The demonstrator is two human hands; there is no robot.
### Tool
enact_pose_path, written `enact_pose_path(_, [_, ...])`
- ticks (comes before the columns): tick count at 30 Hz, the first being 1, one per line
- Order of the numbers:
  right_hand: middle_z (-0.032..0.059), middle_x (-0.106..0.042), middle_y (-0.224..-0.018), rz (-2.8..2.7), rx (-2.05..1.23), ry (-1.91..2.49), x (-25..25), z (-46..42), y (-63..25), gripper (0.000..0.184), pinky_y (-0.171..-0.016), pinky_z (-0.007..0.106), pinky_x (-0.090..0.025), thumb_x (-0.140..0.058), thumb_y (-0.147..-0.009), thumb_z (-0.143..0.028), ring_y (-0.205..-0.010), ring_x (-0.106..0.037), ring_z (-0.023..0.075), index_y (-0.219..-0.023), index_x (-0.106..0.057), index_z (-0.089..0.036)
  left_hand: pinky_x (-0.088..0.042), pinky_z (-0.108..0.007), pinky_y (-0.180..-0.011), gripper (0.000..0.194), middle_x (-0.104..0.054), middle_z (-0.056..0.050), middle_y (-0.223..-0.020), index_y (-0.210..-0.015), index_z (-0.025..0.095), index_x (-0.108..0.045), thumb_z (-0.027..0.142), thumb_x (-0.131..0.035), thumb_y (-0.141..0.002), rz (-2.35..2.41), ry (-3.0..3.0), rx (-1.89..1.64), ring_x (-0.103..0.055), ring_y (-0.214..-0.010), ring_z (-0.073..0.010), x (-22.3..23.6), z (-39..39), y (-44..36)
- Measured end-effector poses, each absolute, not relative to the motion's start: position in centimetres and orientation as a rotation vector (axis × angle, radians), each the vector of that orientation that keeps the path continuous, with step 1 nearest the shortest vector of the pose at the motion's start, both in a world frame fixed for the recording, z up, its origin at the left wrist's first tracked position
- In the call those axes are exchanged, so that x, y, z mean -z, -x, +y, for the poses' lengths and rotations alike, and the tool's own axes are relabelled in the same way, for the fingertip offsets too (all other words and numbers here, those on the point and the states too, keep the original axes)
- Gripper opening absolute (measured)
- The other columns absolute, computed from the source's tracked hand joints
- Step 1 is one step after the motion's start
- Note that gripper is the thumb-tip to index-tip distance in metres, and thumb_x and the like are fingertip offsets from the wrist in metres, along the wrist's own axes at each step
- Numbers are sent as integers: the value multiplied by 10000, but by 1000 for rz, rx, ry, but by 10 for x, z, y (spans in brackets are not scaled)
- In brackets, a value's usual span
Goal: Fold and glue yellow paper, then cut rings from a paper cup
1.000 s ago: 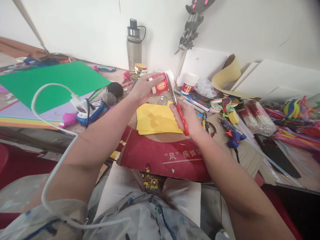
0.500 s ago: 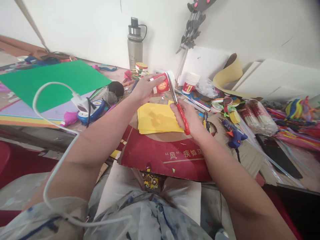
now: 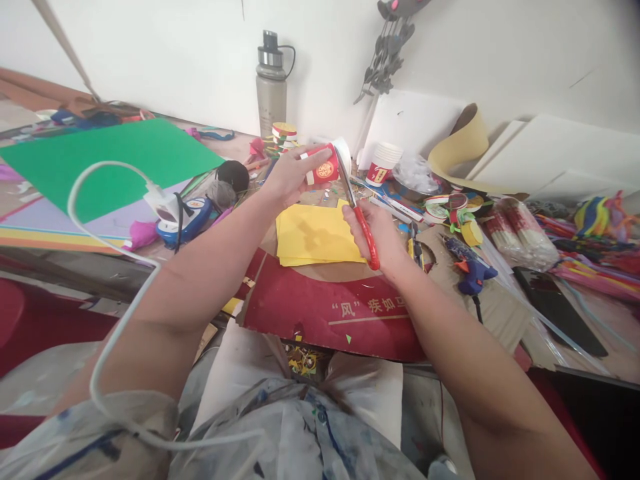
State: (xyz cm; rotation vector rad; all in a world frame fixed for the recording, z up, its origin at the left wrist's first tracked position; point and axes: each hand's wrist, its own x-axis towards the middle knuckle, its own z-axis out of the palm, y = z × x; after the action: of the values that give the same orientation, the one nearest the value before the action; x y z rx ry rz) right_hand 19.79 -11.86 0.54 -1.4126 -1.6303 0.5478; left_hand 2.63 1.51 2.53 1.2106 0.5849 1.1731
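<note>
“风” 疾如 is printed in pale characters on the maroon cardboard, underlined; next character is partly covered by the right forearm, can't be read for sure. Round gold sign, seemingly double happiness (囍), is printed on the held paper cup. Pale marks on the cup stack and faint print on the bottle can't be made out.

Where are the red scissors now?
In the head view, just right of centre: the scissors are in the right hand, blades at the cup the left hand holds.
</note>
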Motion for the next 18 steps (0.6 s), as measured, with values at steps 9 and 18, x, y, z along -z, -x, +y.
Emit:
enact_pose_path(9, [-2, -475, -607, -1625, -557, 1413, -6, -121, -198, 555, -470, 286, -342, -593, -945, -775, -577, -466, 164, -745, -495, -266, -706, -430, -923, 206, -794, -60, -1038, -1061, 215, -814, 317, -882, -896, 591, -1196, -1196, -799, -1096, -265, -31, 10, -26])
enact_pose_path(18, [-28, -431, -585, -1642, -591, 1394, -6, -121, -198, 604, -466, 286, -332, -614, -916, -840, -540, -432, 153, -762, -428, -287, -709, -412, -932, 311, -811, -64, -1083, -1126, 212, -805, 298, -917, -849, 616, -1142, -1202, -791, -1191, -299, -34, 12, -23])
